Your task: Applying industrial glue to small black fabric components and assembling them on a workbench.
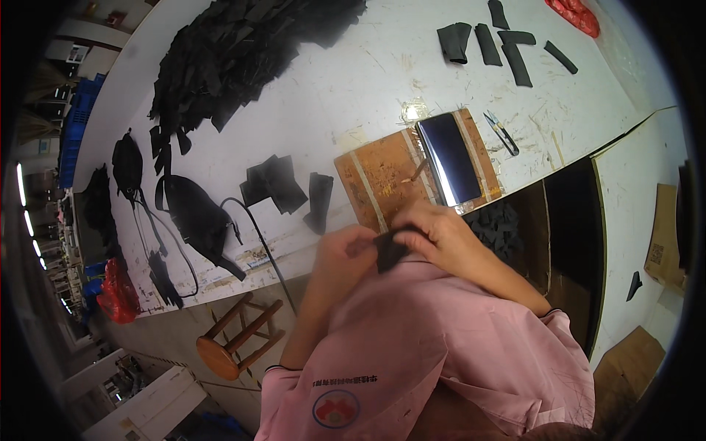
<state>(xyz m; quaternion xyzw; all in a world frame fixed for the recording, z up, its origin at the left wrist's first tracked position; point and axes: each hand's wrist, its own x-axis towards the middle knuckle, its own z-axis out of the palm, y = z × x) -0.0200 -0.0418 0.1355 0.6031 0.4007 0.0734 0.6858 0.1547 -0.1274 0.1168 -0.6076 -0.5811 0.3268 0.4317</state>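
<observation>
A small black fabric piece (390,251) is pinched between both hands, close against the pink shirt at the table's front edge. My left hand (346,250) is closed on its left side, with the fingertips partly hidden. My right hand (430,229) grips the piece's right side, thumb over the top. Just beyond the hands lies a brown board (368,180) with pale tape strips. A dark-screened phone (450,158) rests on its right part, and a short brown stick (419,170) is beside the phone. Thread snips (503,134) lie right of the board.
A large heap of black fabric pieces (228,59) covers the far left. Several black folded pieces (515,62) lie far right. Loose black pieces (276,184) and a black bag (195,217) with cords sit left. A wooden stool (228,345) stands below; a box of dark scraps (500,231) is right.
</observation>
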